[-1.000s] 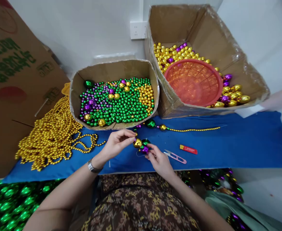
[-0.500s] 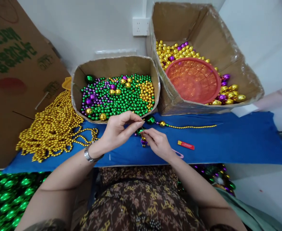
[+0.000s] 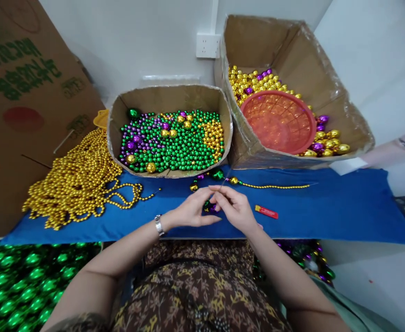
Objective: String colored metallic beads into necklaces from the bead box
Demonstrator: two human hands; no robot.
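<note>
My right hand (image 3: 237,208) is closed in a pinch, with a thin thread (image 3: 226,177) rising from its fingertips. Against those fingertips rest the fingers of my left hand (image 3: 192,208), whose thumb sticks out apart from them. Purple and green beads (image 3: 209,208) show partly between and beneath both hands. Just beyond lies a bead strand with a large green bead (image 3: 218,174), a gold bead (image 3: 234,180) and a tail of small gold beads (image 3: 274,186). Whether the thread joins this strand is hidden.
A cardboard box (image 3: 114,159) holds green, purple and gold beads; a taller box (image 3: 257,159) holds bigger beads and a red basket (image 3: 278,150). Gold bead strands (image 3: 74,180) are heaped at left. A red lighter (image 3: 267,211) lies on the blue cloth (image 3: 326,212).
My left hand has come down, its thumb now spread from the fingers. My right hand has shifted slightly right and up. A gold bead and the end of a gold strand are uncovered.
</note>
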